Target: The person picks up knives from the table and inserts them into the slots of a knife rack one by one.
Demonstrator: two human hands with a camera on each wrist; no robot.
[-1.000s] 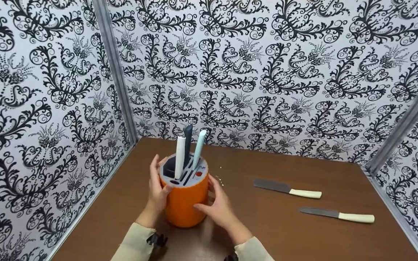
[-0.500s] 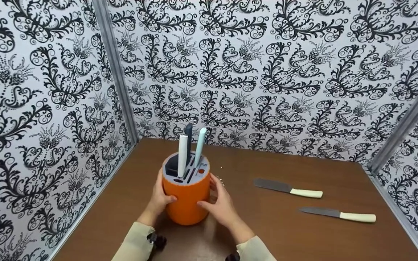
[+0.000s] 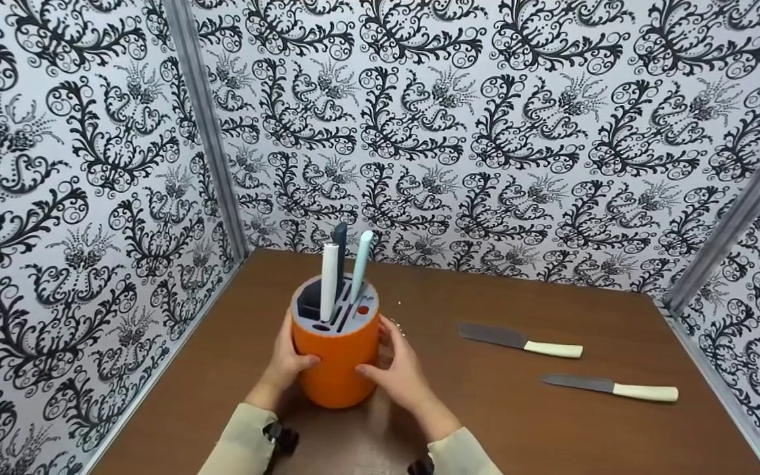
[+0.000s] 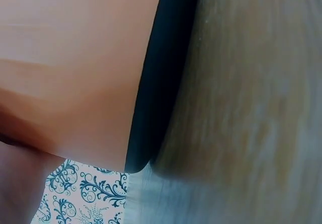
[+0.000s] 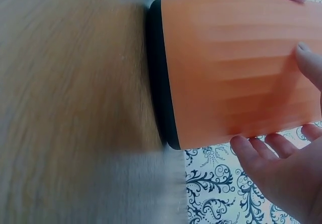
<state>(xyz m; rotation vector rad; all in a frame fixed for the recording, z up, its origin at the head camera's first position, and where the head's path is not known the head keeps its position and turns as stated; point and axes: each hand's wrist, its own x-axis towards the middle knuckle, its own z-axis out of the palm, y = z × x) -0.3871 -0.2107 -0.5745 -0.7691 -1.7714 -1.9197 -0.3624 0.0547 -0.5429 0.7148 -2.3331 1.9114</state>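
Note:
An orange round knife block (image 3: 339, 366) with a grey slotted top stands upright on the brown table. A white-handled knife (image 3: 329, 282), a dark-handled knife (image 3: 340, 251) and a light blue-handled knife (image 3: 361, 264) stick up from it. My left hand (image 3: 285, 359) grips its left side, thumb across the front and the other fingers mostly hidden behind. My right hand (image 3: 403, 376) holds the opposite side, thumb on the front. In the right wrist view, the right fingertips (image 5: 241, 146) lie along the orange wall. The block's dark base (image 4: 166, 73) meets the table top in the left wrist view.
To the right lie two cream-handled knives, a broad-bladed knife (image 3: 553, 349) and, nearer, a narrower knife (image 3: 645, 393), blades pointing left. The table (image 3: 459, 415) is bounded by patterned walls (image 3: 419, 132) at the back and sides.
My left hand has slid down from near the rim of the knife block, its thumb now lower on the front. The block has shifted very slightly; the two knives on the table lie as before.

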